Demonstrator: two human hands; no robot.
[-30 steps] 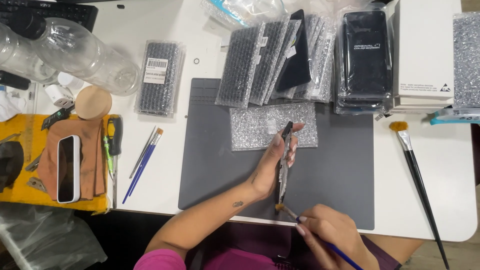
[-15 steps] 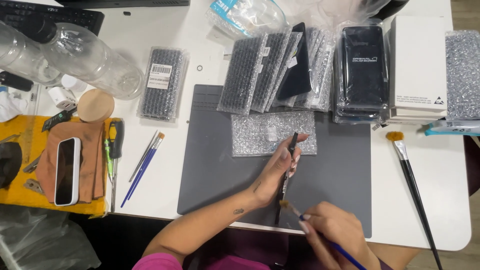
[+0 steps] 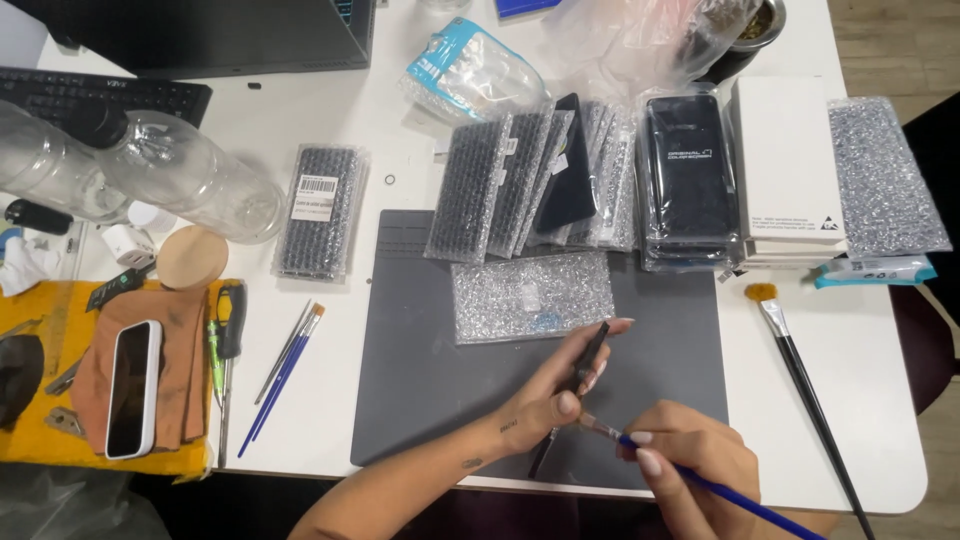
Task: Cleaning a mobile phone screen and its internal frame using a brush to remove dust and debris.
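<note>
My left hand (image 3: 553, 395) is shut on a thin dark flat part (image 3: 597, 345), held edge-on and slanted above the grey work mat (image 3: 420, 380). My right hand (image 3: 690, 465) grips a blue-handled paintbrush (image 3: 745, 503). Its bristle tip touches the part just beside my left thumb. A flat bubble-wrap pouch (image 3: 530, 297) lies on the mat just beyond both hands.
Bubble-wrapped parts (image 3: 505, 185) and dark boxed items (image 3: 690, 175) stand in a row behind the mat, next to a white box (image 3: 785, 165). A black-handled brush (image 3: 805, 390) lies at the right. At the left lie two brushes (image 3: 285, 375), a screwdriver (image 3: 225, 350), a phone (image 3: 133, 385) and plastic bottles (image 3: 190, 185).
The view has shifted, so more of the far desk shows. The dark part now slants more, and the brush tip has moved up against it near my left thumb.
</note>
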